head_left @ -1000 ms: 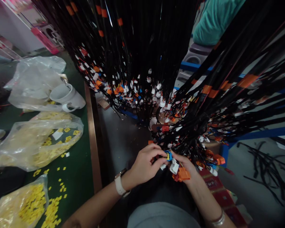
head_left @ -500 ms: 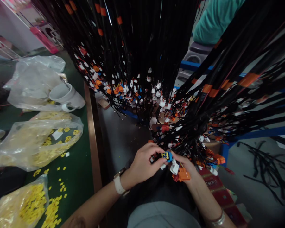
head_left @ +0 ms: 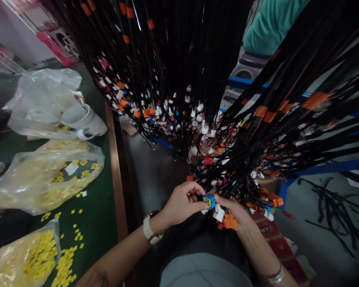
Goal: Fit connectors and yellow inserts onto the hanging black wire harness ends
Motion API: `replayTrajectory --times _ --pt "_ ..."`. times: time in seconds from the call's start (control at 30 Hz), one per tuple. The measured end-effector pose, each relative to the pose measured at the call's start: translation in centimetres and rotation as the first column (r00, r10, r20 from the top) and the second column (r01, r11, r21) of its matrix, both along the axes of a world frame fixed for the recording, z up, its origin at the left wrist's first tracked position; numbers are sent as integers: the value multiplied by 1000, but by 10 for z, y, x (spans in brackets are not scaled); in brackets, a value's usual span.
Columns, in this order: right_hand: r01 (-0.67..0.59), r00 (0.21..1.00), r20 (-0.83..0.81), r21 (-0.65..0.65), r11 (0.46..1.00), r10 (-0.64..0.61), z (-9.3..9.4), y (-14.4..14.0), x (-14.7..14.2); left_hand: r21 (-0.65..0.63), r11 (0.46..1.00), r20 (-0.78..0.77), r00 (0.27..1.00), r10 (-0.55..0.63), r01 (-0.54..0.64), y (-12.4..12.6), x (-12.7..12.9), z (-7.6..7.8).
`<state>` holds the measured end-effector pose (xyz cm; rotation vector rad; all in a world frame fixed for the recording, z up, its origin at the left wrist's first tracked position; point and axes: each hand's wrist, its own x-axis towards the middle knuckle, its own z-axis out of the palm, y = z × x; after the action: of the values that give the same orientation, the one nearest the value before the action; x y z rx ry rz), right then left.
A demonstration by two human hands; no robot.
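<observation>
A broad curtain of black taped cables [head_left: 194, 48] hangs ahead of the person, beyond the right edge of a green tabletop [head_left: 94, 235]. Off that edge, the right hand [head_left: 235, 210] grips a blue plastic connector with a yellow insert [head_left: 209, 201]; the left hand [head_left: 179, 201] curls its thumb and fingers at the connector's left side, whether pinching it is unclear. A blocky orange connector [head_left: 230, 221] and a white one [head_left: 218, 213] hang by the right hand. The step looks like seating or checking the insert; the next move probably calls for steady, square thumb pressure.
</observation>
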<state>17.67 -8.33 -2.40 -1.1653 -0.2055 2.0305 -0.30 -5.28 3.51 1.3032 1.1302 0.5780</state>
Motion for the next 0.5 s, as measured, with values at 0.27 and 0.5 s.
replayTrajectory --times 0.27,0.5 --pt "-3 999 -43 15 1000 3 5 1 -3 -399 911 284 959 18 101 -4 2 -8" --pt "-14 1000 2 0 1000 14 2 0 -2 -234 971 308 951 24 52 -7 6 -9"
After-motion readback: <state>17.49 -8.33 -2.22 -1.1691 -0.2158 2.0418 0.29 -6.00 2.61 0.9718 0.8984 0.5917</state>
